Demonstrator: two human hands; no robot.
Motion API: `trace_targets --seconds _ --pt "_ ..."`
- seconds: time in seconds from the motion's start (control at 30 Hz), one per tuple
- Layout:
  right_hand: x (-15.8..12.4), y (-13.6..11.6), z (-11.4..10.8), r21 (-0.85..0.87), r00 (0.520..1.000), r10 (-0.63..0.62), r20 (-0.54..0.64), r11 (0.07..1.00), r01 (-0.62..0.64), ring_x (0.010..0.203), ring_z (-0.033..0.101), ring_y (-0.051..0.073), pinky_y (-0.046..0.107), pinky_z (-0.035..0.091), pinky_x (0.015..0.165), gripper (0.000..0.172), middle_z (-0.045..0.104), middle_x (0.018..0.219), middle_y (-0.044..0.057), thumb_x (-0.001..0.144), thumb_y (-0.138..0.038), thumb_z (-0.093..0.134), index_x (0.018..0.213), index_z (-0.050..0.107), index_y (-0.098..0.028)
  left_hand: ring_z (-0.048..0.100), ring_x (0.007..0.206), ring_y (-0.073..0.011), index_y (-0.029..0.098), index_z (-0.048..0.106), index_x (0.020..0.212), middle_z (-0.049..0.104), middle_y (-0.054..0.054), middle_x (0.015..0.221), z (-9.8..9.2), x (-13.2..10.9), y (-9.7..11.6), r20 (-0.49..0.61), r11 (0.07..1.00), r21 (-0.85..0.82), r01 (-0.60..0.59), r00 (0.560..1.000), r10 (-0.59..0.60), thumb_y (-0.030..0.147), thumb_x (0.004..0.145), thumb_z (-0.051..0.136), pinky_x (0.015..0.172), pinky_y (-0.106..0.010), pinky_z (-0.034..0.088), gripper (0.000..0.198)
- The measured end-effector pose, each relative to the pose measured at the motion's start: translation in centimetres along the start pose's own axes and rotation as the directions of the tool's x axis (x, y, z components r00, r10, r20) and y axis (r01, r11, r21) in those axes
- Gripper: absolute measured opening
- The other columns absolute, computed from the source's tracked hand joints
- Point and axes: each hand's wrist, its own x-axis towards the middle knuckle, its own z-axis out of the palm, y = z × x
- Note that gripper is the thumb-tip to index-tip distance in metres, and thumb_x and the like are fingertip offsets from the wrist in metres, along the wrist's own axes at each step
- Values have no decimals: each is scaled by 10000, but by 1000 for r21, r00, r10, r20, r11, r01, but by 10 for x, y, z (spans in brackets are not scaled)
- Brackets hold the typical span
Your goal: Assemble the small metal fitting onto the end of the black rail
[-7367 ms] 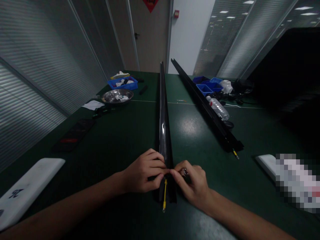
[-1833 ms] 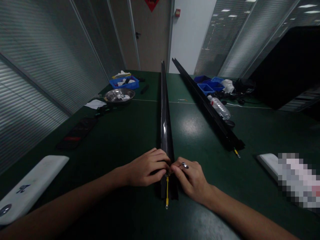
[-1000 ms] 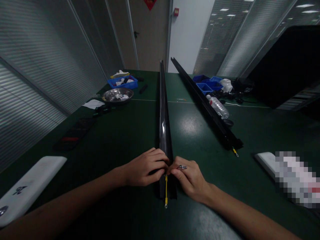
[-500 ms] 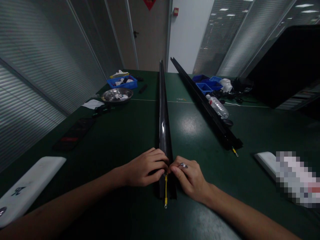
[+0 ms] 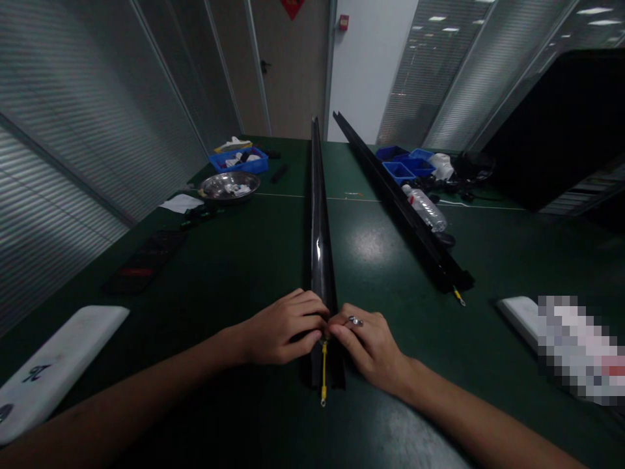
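Observation:
A long black channel-shaped strip point(image 5: 319, 254) runs away from me along the green table. From its near end a short yellow wire point(image 5: 324, 371) with a metal ring terminal points toward me. My left hand point(image 5: 290, 326) lies over the strip's left side, fingers curled and closed on it just above the wire. Close against those fingertips, my right hand point(image 5: 366, 342), with a ring on one finger, is closed in a pinch at the strip's right side. Whatever lies between the right fingertips is hidden.
A second black strip point(image 5: 405, 208) with a yellow wire lies to the right, beside a plastic bottle point(image 5: 424, 207) and blue bins point(image 5: 398, 171). At left are a metal bowl point(image 5: 205, 190), a blue tray point(image 5: 263, 163) and a white block point(image 5: 73, 352). Another white block point(image 5: 517, 309) lies right.
My right hand has shifted very slightly left, its fingertips nearer the left ones. The left hand and the strip look the same.

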Motion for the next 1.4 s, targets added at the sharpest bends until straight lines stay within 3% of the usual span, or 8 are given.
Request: trace_targets --seconds 0.83,1.4 --pt "2 2 -1 41 999 31 -8 999 -31 743 627 149 266 483 697 239 657 846 33 1105 -261 488 990 680 -177 587 1063 -264 158 664 1102 682 -126 1111 3 -1 0 -3 998 59 -8 1000 8 177 1027 452 977 -416 453 225" --pt "4 8 0 133 989 138 -48 982 -131 733 664 150 265 520 723 271 696 828 34 1099 -268 504 929 694 -176 590 1047 -264 154 655 1120 693 -118 1072 3 -1 0 1 998 58 -1 1000 1 180 1030 456 974 -419 453 220"
